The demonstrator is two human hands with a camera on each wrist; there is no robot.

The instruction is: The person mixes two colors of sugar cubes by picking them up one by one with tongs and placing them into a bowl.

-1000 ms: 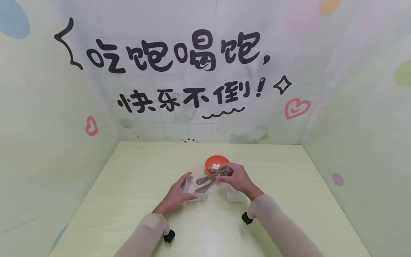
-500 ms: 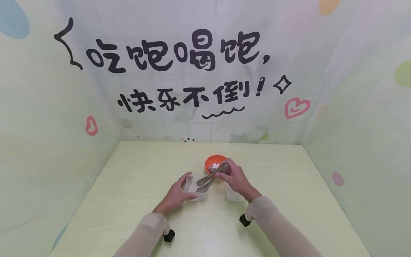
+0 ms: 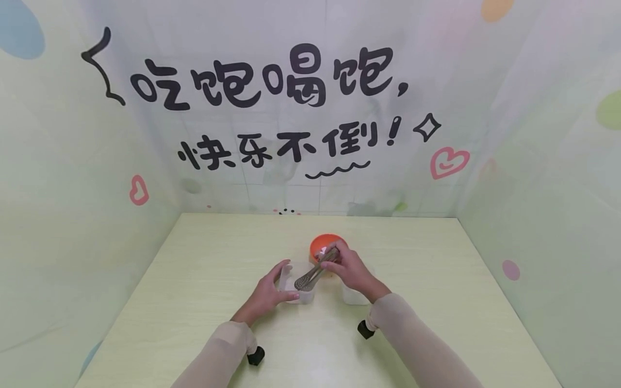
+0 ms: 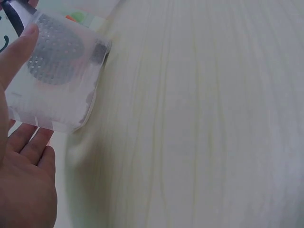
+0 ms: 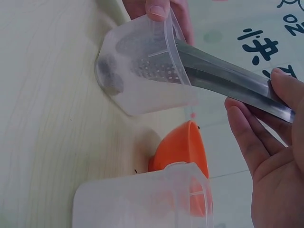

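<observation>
My left hand (image 3: pixel 266 291) grips a translucent plastic container (image 3: pixel 305 297), thumb on the near wall and fingers around the far left side. Metal tongs (image 5: pixel 228 73) with perforated ends are held in my right hand (image 3: pixel 353 269), between thumb and fingers. Their ends reach down inside that container and sit close together in the head view. Through the container wall in the left wrist view, the perforated end shows, and a dark patch (image 4: pixel 99 53) lies near the bottom. Whether the tongs pinch anything cannot be told.
Behind the hands stands an orange bowl (image 3: pixel 317 242) with white and brownish pieces in it, partly hidden by my right hand. A second translucent container (image 3: pixel 355 296) is below my right wrist. The pale wooden table (image 3: pixel 218 248) meets printed curtain walls.
The two arms of the tongs, spread apart earlier, have come together inside the container. My right hand has shifted slightly left. The left hand and container have stayed still.
</observation>
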